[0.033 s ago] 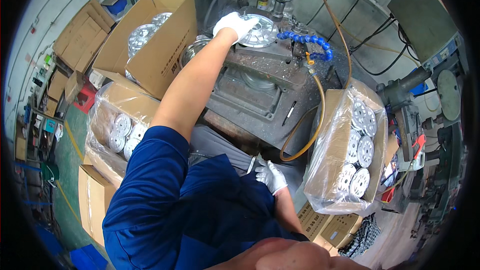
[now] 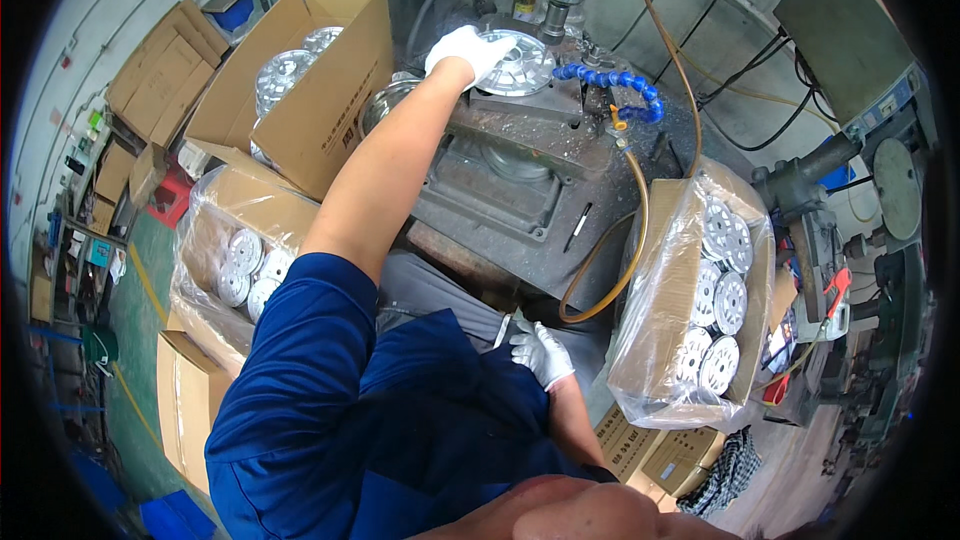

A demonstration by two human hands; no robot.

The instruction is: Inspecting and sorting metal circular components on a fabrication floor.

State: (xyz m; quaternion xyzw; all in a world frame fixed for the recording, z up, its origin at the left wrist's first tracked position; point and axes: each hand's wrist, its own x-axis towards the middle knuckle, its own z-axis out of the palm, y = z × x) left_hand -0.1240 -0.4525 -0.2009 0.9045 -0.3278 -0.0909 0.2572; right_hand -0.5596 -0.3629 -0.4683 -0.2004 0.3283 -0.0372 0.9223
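Observation:
My left hand, in a white glove, reaches far forward to a round silver metal disc with a raised hub and ribs. Its fingers lie over the disc's left rim and hold it. The disc sits flat on a metal fixture block of the machine table, under the drill spindle. White-gloved too, my right hand rests on my lap at the shirt's edge, fingers loosely bent and partly apart, with nothing seen in them. Close by its fingertips is a thin pale strip.
A blue segmented coolant hose curves right of the disc. Shavings and a pen lie on the machine table. Cartons of silver discs stand left, lower left and right. A spray can stands behind.

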